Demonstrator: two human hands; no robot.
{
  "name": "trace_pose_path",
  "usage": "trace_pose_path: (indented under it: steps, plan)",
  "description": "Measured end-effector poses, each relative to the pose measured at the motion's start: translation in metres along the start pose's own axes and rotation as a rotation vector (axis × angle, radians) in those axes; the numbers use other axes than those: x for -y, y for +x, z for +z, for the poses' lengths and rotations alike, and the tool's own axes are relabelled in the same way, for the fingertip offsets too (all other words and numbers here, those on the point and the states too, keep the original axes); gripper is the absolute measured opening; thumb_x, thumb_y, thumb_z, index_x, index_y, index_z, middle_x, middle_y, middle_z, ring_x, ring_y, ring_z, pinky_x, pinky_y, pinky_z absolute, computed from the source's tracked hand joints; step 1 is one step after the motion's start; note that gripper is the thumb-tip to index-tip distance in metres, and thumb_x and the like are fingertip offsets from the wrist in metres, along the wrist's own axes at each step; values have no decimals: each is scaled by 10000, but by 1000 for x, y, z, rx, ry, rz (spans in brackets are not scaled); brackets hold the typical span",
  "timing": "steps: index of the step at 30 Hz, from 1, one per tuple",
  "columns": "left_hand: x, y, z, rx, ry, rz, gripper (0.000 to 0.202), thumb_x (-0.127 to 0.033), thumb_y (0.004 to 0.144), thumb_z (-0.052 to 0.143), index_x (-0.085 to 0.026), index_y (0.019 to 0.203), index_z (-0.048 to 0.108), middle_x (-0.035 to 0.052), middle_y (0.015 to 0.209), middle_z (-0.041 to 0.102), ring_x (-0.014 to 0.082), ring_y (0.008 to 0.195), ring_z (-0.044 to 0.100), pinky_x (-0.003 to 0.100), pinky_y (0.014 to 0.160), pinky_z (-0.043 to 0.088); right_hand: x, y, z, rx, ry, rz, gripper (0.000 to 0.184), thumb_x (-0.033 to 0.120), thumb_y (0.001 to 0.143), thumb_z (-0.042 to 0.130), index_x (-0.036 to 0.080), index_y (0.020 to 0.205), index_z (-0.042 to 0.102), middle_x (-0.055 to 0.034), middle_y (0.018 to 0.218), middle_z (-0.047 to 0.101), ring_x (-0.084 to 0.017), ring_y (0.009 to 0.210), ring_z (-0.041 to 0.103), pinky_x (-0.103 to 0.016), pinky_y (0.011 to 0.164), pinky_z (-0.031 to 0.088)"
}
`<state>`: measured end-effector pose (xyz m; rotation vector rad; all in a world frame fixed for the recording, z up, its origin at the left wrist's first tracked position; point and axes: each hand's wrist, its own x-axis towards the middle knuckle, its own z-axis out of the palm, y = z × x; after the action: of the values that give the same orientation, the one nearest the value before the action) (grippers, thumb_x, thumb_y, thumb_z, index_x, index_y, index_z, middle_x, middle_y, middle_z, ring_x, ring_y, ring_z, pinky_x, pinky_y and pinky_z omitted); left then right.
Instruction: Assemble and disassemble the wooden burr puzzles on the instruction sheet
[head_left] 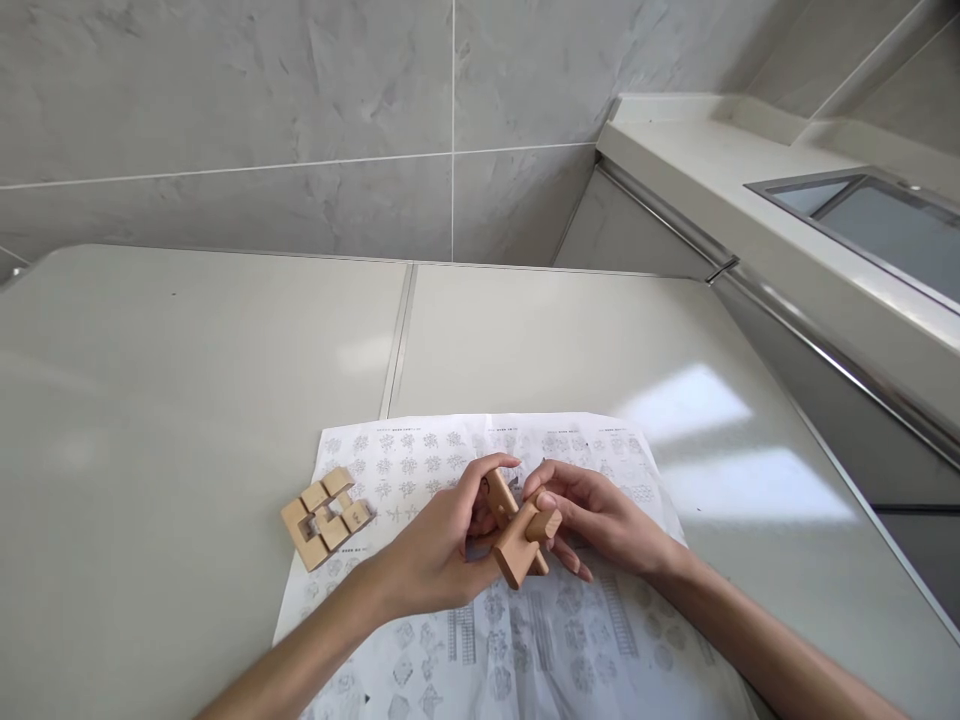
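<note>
Above the printed sheet, both hands grip a wooden interlocking puzzle [516, 548] made of crossed brown bars. My left hand [446, 545] is closed around its left side, with the thumb under it and the index finger over the top. My right hand [592, 510] pinches the upper right of the puzzle between thumb and fingers. Parts of the bars are hidden behind my fingers. To the left, a second wooden puzzle [313, 553] of lighter notched blocks lies partly on the sheet, apart from both hands.
A large creased instruction sheet [420, 640] with puzzle diagrams lies on the pale table [187, 400]. Grey wall tiles [225, 90] rise behind the table. A white counter [697, 150] with a sink [885, 220] stands at the right, with a metal rail below its edge.
</note>
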<state>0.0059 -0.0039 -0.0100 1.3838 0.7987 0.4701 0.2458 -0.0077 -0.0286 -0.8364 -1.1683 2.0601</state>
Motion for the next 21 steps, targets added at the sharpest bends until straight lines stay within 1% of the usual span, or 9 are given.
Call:
trace_pose_path:
  steps: [2,5,7,8,10,12,14,18,21]
  plan:
    - [-1,0,0,5,-6,-15,730,-325,970,748,-323,1590,362,42,1026,698,216,837,725,367,751,577,1,0,2,11,-52,11,283,473,1102,633,191,1105,621,46,637,655,-89,442,567,-175,416,458]
    - [-2,0,0,48,24,-23,698,-284,996,688,-315,1602,342,44,1014,729,220,810,747,362,734,578,2,-1,5,14,-128,19,299,485,1100,628,186,1098,626,9,719,699,-99,489,611,-182,426,477]
    - [-2,0,-1,77,71,2,780,-212,955,691,-305,1622,300,56,1036,750,233,837,762,365,745,584,2,-2,7,2,-136,15,300,488,1101,623,188,1099,620,9,742,695,-96,496,616,-181,428,478]
    - [-2,0,-2,91,94,23,858,-165,909,705,-305,1634,268,61,1062,762,244,870,772,375,770,593,2,-2,7,-3,-133,11,297,488,1103,618,191,1102,617,13,746,688,-94,497,618,-179,430,478]
    - [-2,0,-2,122,121,82,1008,-95,815,727,-317,1647,203,58,1113,783,267,964,784,421,874,606,1,-2,7,-8,-123,1,289,485,1110,608,195,1111,610,17,753,682,-92,501,624,-176,434,475]
    - [-2,0,-2,145,123,147,1082,-89,773,750,-322,1646,155,45,1130,802,283,1058,780,483,1002,585,0,-2,7,-6,-115,-5,282,481,1114,601,200,1121,606,24,745,675,-91,500,624,-174,436,471]
    - [-3,0,-1,137,139,161,1020,-162,822,779,-311,1630,174,54,1148,808,296,1106,772,518,1049,566,0,-2,6,-7,-112,-8,283,484,1112,606,200,1120,606,29,743,669,-88,496,619,-172,437,468]
    - [-5,0,-1,79,191,83,812,-352,958,745,-277,1598,250,121,1224,789,309,1082,784,478,937,610,-1,-1,6,-11,-111,-2,302,500,1107,608,199,1121,603,24,753,680,-90,501,629,-174,439,470]
    - [-4,0,-1,64,182,81,763,-345,968,732,-283,1575,274,110,1199,801,297,1064,795,449,905,626,0,-1,6,-8,-105,-2,295,496,1112,603,201,1116,593,21,752,690,-92,503,640,-173,440,471]
